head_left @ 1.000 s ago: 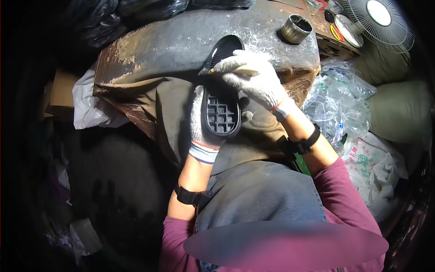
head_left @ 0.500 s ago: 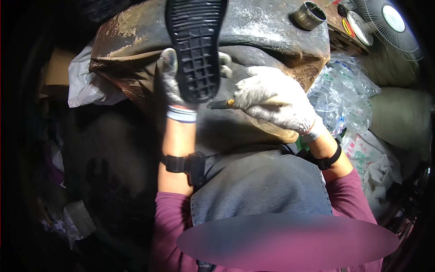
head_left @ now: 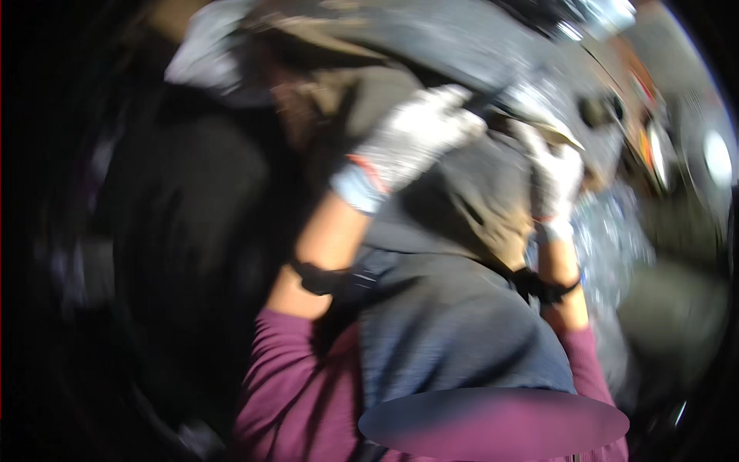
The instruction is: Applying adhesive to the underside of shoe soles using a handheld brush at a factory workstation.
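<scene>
Motion smears the view. My left hand point(head_left: 423, 135), in a white work glove, reaches up over the lap cloth; its fingers are curled together beside a dark edge, and what they hold is unclear. My right hand point(head_left: 556, 173), also gloved, is bent at the right edge of the dark grey lap cloth point(head_left: 493, 185), close to a pale flap point(head_left: 558, 132); its grip is blurred. The black shoe sole and the dark-tipped tool with a yellowish handle cannot be made out now. A worn grey work surface point(head_left: 454, 38) lies beyond the hands.
A dark round tin point(head_left: 600, 112) stands at the right of the work surface. Farther right is a fan point(head_left: 717, 158). Clear plastic bags point(head_left: 612, 231) lie beside my right forearm, and a white sack point(head_left: 208, 58) is at the upper left. Dark shiny objects point(head_left: 570, 27) sit at the top.
The view has swung, so the surroundings are shifted and blurred. My left hand has gone from the sole toward the right; my right hand has moved right. Sole and tool are no longer discernible.
</scene>
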`<state>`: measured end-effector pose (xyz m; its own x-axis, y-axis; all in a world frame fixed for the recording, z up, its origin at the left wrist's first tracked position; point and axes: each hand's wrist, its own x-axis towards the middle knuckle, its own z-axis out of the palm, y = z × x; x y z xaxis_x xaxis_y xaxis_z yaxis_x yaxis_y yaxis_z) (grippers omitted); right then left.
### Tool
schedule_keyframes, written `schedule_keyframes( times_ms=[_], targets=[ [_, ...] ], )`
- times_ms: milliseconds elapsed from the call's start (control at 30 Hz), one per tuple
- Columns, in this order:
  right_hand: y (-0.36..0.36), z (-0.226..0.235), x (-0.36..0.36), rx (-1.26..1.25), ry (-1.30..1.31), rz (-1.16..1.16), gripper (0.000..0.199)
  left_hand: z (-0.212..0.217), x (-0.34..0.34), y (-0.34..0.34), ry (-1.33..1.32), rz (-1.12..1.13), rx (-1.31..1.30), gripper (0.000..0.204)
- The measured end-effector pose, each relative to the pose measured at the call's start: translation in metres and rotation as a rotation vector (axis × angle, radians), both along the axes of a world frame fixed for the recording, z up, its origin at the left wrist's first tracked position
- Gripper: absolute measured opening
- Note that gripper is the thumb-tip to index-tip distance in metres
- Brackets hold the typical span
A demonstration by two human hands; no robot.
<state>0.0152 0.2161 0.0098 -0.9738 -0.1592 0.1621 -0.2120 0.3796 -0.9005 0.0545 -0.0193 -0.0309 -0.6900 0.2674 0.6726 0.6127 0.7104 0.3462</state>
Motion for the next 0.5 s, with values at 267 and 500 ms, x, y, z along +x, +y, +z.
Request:
schedule_keyframes(
  times_ms=[267,500],
  targets=[
    [-0.023,-0.001,-0.043,-0.14,0.092,0.146,0.035,-0.012,0.154,-0.051,-0.873,-0.147,1.693,0.04],
    [-0.059,0.014,-0.057,-0.209,0.271,0.48,0.034,-0.072,0.477,-0.091,0.547,0.019,1.986,0.086]
  ],
)
